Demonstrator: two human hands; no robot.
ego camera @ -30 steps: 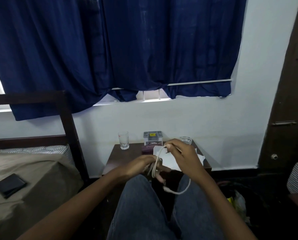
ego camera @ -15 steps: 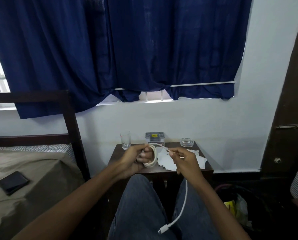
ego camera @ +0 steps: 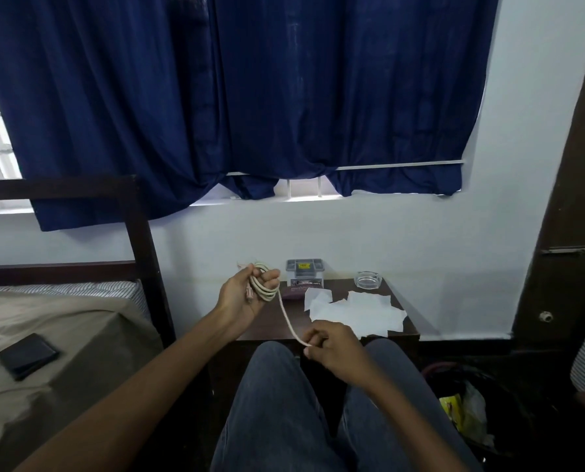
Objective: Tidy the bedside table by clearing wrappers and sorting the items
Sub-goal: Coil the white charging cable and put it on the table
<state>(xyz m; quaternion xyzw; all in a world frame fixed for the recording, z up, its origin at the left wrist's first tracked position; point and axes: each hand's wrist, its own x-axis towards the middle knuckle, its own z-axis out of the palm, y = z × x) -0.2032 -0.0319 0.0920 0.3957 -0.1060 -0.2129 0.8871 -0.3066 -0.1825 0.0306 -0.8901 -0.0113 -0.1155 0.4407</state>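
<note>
Nearest me, my right hand [ego camera: 332,349] pinches the free run of the white cable [ego camera: 286,315] between thumb and fingers, low over my knees. The strand rises far and left to my left hand [ego camera: 240,298], whose fingers curl round the coil [ego camera: 262,286] above the surface [ego camera: 267,326]. The next wrap goes that way, and the plug end may sit hidden in my right palm.

We see left grip [ego camera: 241,298] raised, fingers curled round coiled white cable [ego camera: 263,285]. Straight strand runs down to right grip [ego camera: 333,349], pinched there. Beyond right grip: white papers [ego camera: 352,311] on surface [ego camera: 267,325]. Right of left grip: grey box [ego camera: 304,272], glass ashtray [ego camera: 367,279].
</note>
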